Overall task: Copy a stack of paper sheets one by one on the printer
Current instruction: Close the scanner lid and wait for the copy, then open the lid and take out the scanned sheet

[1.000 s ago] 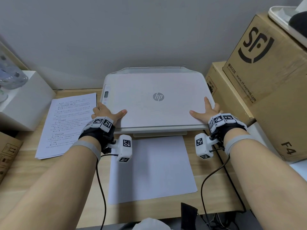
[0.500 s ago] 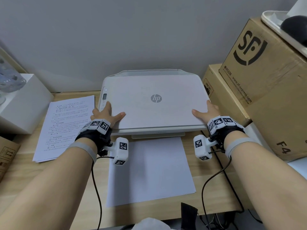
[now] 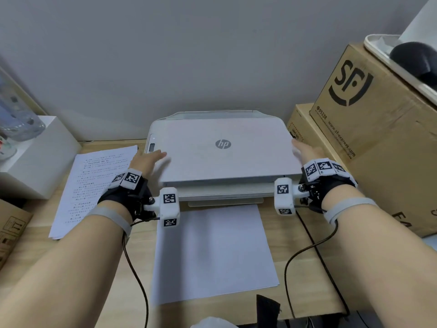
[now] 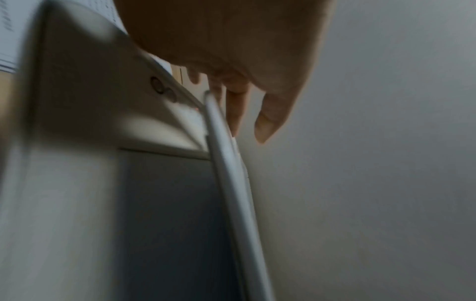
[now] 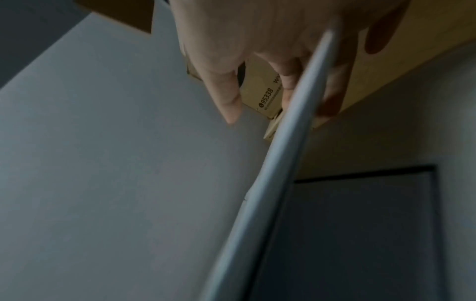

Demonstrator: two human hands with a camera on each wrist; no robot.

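A white HP printer (image 3: pixel 222 192) stands at the back of the wooden desk. Its lid (image 3: pixel 222 157) is tilted up a little at the front. My left hand (image 3: pixel 146 159) grips the lid's left edge (image 4: pixel 226 163), thumb on top and fingers beneath. My right hand (image 3: pixel 305 152) grips the right edge (image 5: pixel 283 152) the same way. The dark scanner glass (image 4: pixel 167 213) (image 5: pixel 360 234) shows under the raised lid. A stack of printed sheets (image 3: pixel 94 185) lies left of the printer. A blank white sheet (image 3: pixel 212 252) lies in front of it.
Stacked cardboard boxes (image 3: pixel 378 138) crowd the printer's right side, with a tray (image 3: pixel 378 48) holding a dark object on top. A white box (image 3: pixel 35 159) and another carton (image 3: pixel 11 233) sit at the left. Wrist cables (image 3: pixel 302 252) trail over the desk.
Both hands have slid from the lid's front corners further back along its side edges and taken hold of it. The lid's front has lifted off the printer body.
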